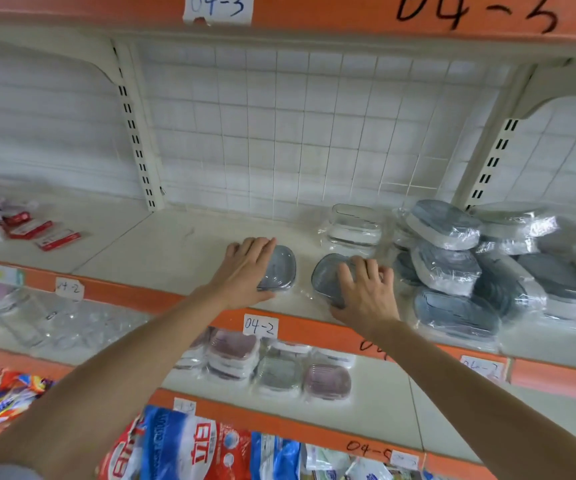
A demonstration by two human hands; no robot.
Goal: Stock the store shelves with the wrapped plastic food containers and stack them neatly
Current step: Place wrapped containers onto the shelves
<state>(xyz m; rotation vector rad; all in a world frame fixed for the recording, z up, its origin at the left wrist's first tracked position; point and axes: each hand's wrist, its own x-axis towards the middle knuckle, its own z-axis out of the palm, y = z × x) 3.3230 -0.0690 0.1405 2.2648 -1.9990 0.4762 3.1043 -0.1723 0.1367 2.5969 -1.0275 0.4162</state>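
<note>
Containers are lying under our palms on the shelf: left hand spread flat, right hand spread over another. Wrapped stacks are crowding right; red packets far left.

Shelf edges: orange strips with handwritten paper labels
Back wall: white wire grid panel between slotted uprights
Left of shelf: red-and-white small packets
Lowest shelf: blue, red and white bags
Lower left: clear plastic ware, blurred
</note>
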